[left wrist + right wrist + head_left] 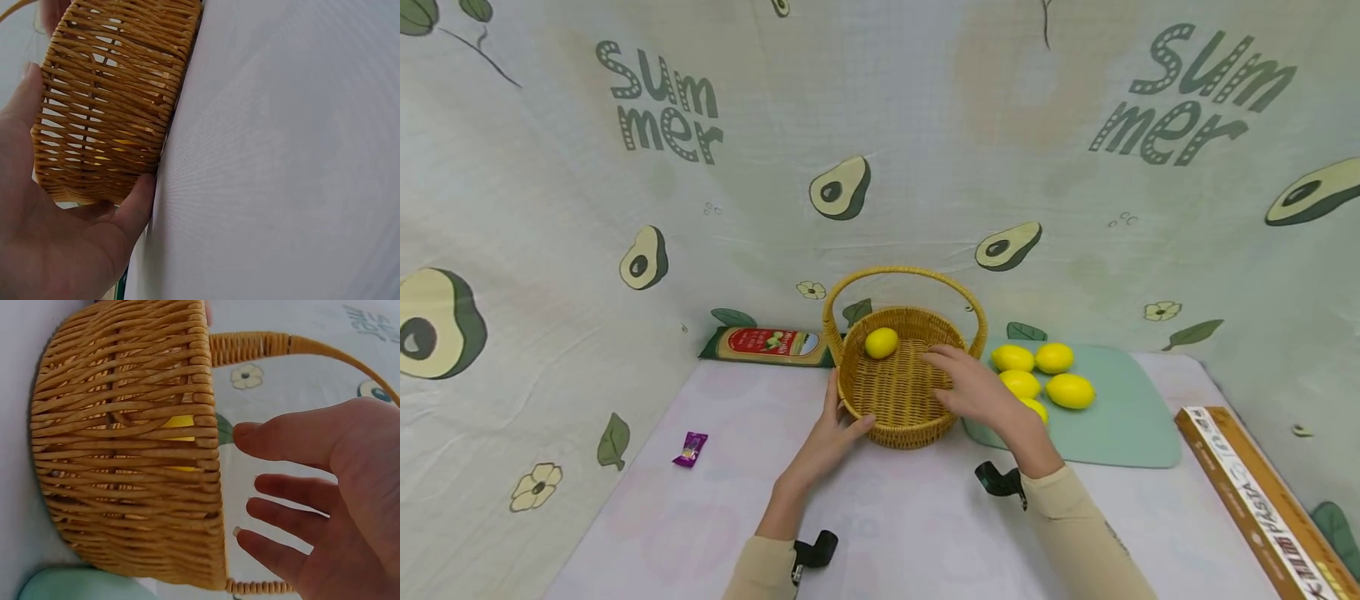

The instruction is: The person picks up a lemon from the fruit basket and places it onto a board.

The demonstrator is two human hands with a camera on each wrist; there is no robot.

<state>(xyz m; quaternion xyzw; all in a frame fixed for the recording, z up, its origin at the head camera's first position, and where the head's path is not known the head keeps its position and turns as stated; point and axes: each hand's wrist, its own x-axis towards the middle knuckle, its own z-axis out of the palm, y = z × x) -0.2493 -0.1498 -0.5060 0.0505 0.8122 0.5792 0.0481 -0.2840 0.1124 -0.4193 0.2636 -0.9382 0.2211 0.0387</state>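
Observation:
A woven wicker basket point(895, 435) with a tall arched handle stands on the table, a single lemon point(882, 342) inside at its back left. My left hand point(826, 442) holds the basket's front left side; the left wrist view shows the thumb up near the rim and a finger low by the base. Over the right part of the basket hovers my right hand point(973, 387), fingers spread and nothing in them. In the right wrist view its fingertips are just above the rim. Several lemons point(1071, 391) lie right of the basket on a pale green mat point(1138, 417).
A long green and tan packet point(771, 346) with a red label lies behind the basket to the left. A small purple wrapped sweet point(690, 449) is on the left of the table. Along the right edge runs a long brown box point(1255, 500). Printed cloth hangs behind.

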